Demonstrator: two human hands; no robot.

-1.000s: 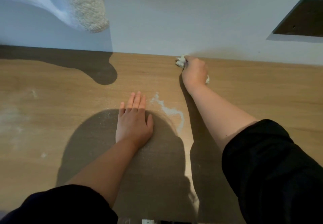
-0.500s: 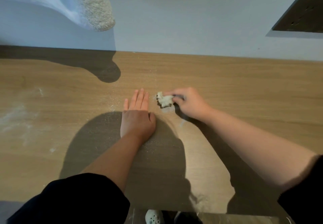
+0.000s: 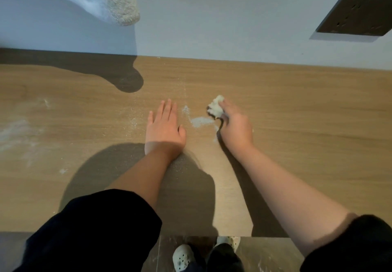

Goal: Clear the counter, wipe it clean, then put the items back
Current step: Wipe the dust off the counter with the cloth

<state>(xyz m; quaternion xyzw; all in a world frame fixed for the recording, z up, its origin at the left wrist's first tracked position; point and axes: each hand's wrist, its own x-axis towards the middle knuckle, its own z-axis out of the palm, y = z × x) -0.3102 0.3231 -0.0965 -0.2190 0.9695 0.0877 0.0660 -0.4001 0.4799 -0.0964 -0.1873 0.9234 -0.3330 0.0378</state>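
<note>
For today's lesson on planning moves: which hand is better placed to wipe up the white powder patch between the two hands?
Right. The right hand grips the crumpled white wipe, just beside the powder patch. The left hand lies flat on the wooden counter, holding nothing.

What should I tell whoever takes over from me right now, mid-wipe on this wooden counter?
The left hand lies flat on the counter, fingers straight, holding nothing.
The right hand grips a crumpled white wad at the counter surface.
Done: clearing, it seems; no items show on the counter here.
Left: a white powder patch between the hands and fainter smears toward the left end; wipe them, then put the items back.
</note>
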